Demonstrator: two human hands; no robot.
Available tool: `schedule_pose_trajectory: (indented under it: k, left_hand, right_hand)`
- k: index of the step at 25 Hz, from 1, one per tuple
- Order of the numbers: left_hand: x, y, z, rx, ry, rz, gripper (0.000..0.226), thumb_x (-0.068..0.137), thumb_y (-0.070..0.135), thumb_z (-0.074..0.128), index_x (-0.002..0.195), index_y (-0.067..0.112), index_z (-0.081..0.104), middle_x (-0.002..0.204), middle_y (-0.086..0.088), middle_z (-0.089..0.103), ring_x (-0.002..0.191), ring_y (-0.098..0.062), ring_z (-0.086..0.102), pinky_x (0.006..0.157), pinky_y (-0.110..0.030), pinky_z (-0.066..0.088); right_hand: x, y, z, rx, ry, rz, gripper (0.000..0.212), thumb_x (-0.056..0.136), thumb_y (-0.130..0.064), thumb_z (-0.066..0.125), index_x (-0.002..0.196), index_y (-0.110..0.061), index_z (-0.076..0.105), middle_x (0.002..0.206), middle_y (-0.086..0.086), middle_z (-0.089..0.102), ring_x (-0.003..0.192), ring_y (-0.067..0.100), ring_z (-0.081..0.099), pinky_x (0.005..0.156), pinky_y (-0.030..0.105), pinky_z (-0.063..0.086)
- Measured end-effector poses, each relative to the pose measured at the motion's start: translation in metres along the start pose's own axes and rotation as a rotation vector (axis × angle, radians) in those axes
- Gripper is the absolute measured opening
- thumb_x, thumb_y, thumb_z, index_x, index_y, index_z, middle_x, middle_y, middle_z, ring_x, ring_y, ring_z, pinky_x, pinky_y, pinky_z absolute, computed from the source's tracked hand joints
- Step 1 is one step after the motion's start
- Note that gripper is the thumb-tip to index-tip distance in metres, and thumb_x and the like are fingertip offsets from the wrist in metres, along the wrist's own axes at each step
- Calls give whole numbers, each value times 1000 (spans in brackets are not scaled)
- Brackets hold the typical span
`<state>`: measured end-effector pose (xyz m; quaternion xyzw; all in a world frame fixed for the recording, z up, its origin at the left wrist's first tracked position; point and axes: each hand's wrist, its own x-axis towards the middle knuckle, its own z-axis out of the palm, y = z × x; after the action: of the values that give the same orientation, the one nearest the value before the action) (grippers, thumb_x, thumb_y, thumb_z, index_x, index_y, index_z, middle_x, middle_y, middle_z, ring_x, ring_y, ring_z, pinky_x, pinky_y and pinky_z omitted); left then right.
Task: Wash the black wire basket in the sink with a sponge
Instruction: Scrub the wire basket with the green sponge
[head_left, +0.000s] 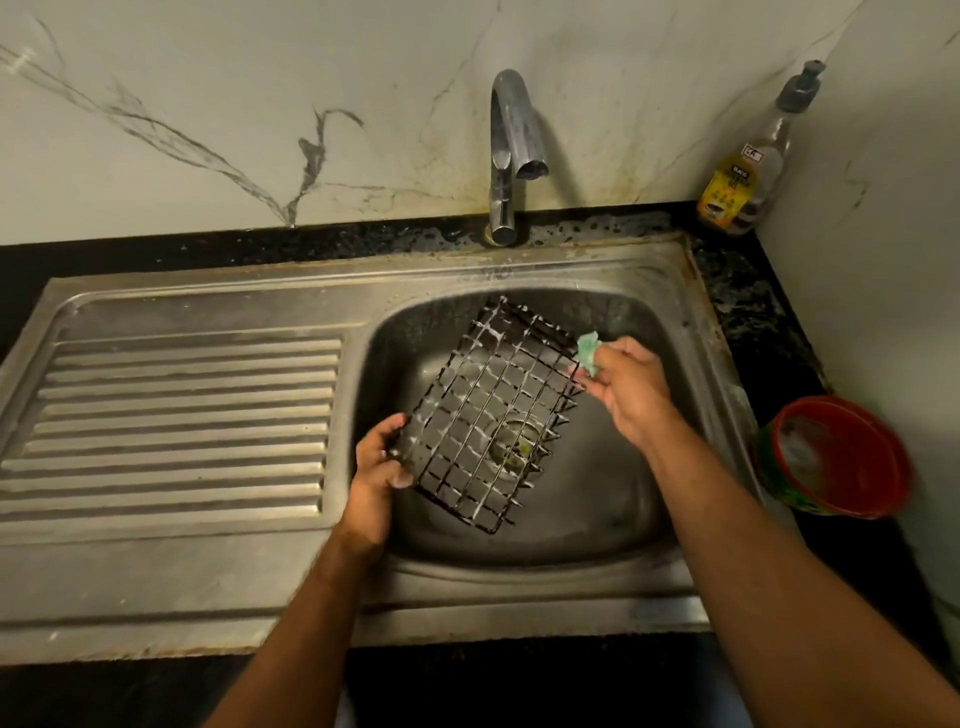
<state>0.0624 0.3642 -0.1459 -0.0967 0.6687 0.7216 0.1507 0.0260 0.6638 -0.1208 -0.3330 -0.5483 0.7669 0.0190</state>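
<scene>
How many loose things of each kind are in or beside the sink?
Basket: 1
Sponge: 1
Bottle: 1
Red tub: 1
Total: 4

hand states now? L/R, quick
Left hand: grips the lower left edge of the black wire basket, held over the sink.
Right hand: pinches the green sponge against the basket's upper right edge.

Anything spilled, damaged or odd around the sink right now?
Nothing broken. Foamy splashes lie on the black counter right of the sink, and rusty stains streak the wall behind the tap. The wire basket, held tilted over the drain, is only soapy.
</scene>
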Motion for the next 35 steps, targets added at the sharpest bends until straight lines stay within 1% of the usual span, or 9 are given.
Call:
schedule_pose_trajectory:
  k: [5, 8, 13, 17, 20, 23, 26, 30, 35]
  left_hand:
    - [-11, 24, 13, -98, -55, -186, 41, 97, 45, 52, 123, 16, 64, 95, -2, 75, 84, -14, 71, 78, -29, 55]
    - [-13, 23, 14, 30, -24, -206, 62, 102, 60, 32, 119, 11, 65, 86, -1, 75, 73, -5, 67, 90, -37, 55]
    - [-18, 22, 2, -3, -71, -146, 66, 92, 68, 35, 119, 21, 71, 125, -5, 72, 122, -16, 64, 117, -43, 38]
    - [-28, 35, 3, -52, -55, -86, 53, 97, 54, 36, 112, 16, 68, 114, -4, 76, 108, -12, 71, 104, -38, 52]
    - [-33, 54, 13, -146, -10, -62, 56, 109, 40, 23, 83, 9, 61, 64, 1, 73, 60, -3, 69, 64, -20, 57]
    - [-25, 69, 16, -291, 73, -89, 70, 106, 53, 29, 71, 5, 66, 59, -6, 69, 55, -15, 69, 61, -26, 57]
    - [-16, 69, 14, -330, 86, -143, 76, 99, 68, 34, 104, 7, 77, 101, -21, 76, 97, -33, 74, 89, -42, 58]
    - [-11, 64, 23, -205, 120, -152, 104, 74, 96, 34, 120, 10, 71, 117, -10, 71, 108, -27, 67, 106, -56, 48]
    - [-2, 53, 32, -92, 182, -153, 113, 47, 107, 37, 92, 12, 78, 89, -18, 77, 88, -39, 74, 90, -58, 57]
  right_hand:
    - [-34, -33, 23, -135, -203, -244, 33, 89, 16, 50, 71, -11, 44, 87, 13, 59, 82, 22, 69, 77, 38, 62]
    - [-50, -38, 38, -472, -269, -409, 31, 82, 0, 65, 69, -25, 51, 91, 9, 70, 84, 21, 70, 77, 37, 57]
    - [-79, -34, 47, -788, -238, -586, 29, 79, -7, 69, 69, -26, 51, 93, -8, 73, 86, 6, 68, 74, 26, 52]
    - [-102, -29, 52, -928, -150, -635, 27, 87, -16, 63, 71, -30, 46, 92, -12, 71, 80, 2, 66, 64, 18, 48]
    - [-115, -25, 60, -955, -75, -603, 26, 90, -22, 60, 71, -31, 46, 77, -18, 64, 66, -2, 59, 59, 18, 41]
    - [-133, -23, 68, -957, 3, -595, 21, 92, -23, 60, 74, -28, 51, 74, -18, 63, 61, -7, 56, 59, 15, 41]
    - [-160, -20, 83, -895, 131, -672, 10, 92, -20, 64, 83, -22, 59, 78, -13, 65, 66, -7, 60, 58, 11, 47]
    - [-188, 13, 100, -1034, -42, -875, 16, 86, -14, 62, 94, -24, 73, 100, -3, 65, 83, 13, 65, 82, 27, 54]
    - [-153, -16, 71, -1051, 169, -698, 13, 92, -17, 62, 100, -12, 69, 98, 3, 60, 84, 18, 62, 82, 34, 53]
